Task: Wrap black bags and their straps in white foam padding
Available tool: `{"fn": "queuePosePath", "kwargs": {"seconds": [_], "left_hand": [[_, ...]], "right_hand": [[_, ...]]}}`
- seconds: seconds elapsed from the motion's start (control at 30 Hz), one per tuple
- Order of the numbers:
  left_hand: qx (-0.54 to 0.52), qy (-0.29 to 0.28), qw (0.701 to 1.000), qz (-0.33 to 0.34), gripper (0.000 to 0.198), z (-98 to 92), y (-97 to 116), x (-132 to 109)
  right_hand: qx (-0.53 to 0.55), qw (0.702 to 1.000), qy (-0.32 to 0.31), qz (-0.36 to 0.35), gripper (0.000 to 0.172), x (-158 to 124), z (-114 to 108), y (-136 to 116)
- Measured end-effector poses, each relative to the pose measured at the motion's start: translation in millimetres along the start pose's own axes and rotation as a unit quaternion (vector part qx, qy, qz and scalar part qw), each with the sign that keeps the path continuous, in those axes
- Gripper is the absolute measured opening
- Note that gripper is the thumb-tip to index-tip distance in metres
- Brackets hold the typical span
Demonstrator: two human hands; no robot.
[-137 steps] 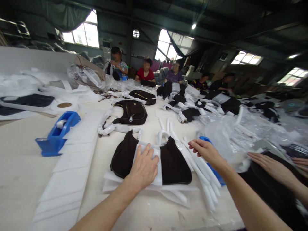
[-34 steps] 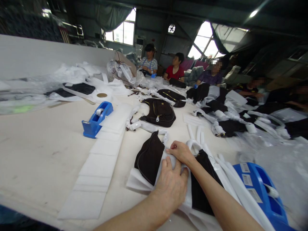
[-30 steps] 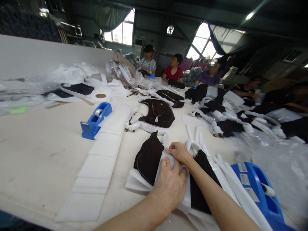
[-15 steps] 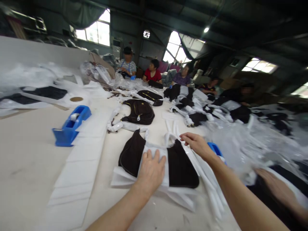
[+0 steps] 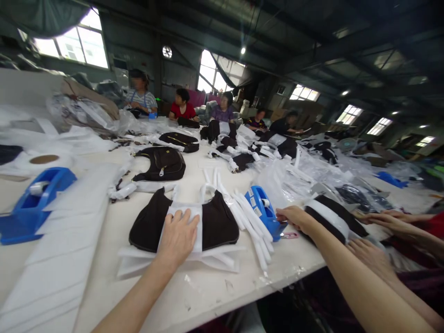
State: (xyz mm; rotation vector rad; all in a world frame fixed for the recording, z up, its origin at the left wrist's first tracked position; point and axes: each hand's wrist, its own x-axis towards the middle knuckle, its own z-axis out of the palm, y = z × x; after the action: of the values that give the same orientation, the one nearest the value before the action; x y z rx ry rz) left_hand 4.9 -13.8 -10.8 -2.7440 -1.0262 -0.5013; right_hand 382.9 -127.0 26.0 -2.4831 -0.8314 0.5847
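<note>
My left hand [image 5: 180, 233] lies flat with fingers spread on a white foam sheet [image 5: 198, 231] wrapped round the middle of a dark brown handbag [image 5: 220, 222]. The bag lies on the table, its strap wrapped in white. Off to the right, my right hand [image 5: 294, 217] is at the cutting end of a blue tape dispenser [image 5: 258, 201]. Its thumb and fingers are pinched at the tape end there; the clear tape itself hardly shows. White foam tubes [image 5: 255, 233] lie between bag and dispenser.
A second blue dispenser [image 5: 52, 185] and a stack of white sheets [image 5: 65, 236] are at left. Brown bags [image 5: 166, 164] lie behind. A co-worker's hands [image 5: 373, 254] work on a wrapped bag [image 5: 333, 217] close by on the right. Several people sit across the table.
My right hand has moved from beside the bag's strap, rightward to the blue dispenser. The view has turned right. My left hand stays on the foam-wrapped bag.
</note>
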Motion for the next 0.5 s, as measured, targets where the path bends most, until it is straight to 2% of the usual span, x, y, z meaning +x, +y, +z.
{"fn": "queuePosePath", "kwargs": {"seconds": [0.17, 0.3, 0.4, 0.5], "left_hand": [[0.014, 0.001, 1.0, 0.001, 0.033, 1.2, 0.7, 0.1], [0.012, -0.003, 1.0, 0.005, 0.032, 2.1, 1.1, 0.5], [0.007, 0.001, 1.0, 0.008, 0.033, 2.0, 1.6, 0.7], [0.004, 0.006, 1.0, 0.004, 0.034, 0.7, 1.7, 0.3]], "right_hand": [[0.09, 0.995, -0.028, 0.023, 0.024, -2.9, -5.0, 4.1], [0.143, 0.99, -0.015, 0.012, 0.024, -20.8, -9.4, 24.3], [0.166, 0.986, -0.002, 0.019, 0.025, -36.6, -0.5, 45.5], [0.167, 0.985, 0.01, 0.027, 0.024, -49.3, 18.7, 66.9]]}}
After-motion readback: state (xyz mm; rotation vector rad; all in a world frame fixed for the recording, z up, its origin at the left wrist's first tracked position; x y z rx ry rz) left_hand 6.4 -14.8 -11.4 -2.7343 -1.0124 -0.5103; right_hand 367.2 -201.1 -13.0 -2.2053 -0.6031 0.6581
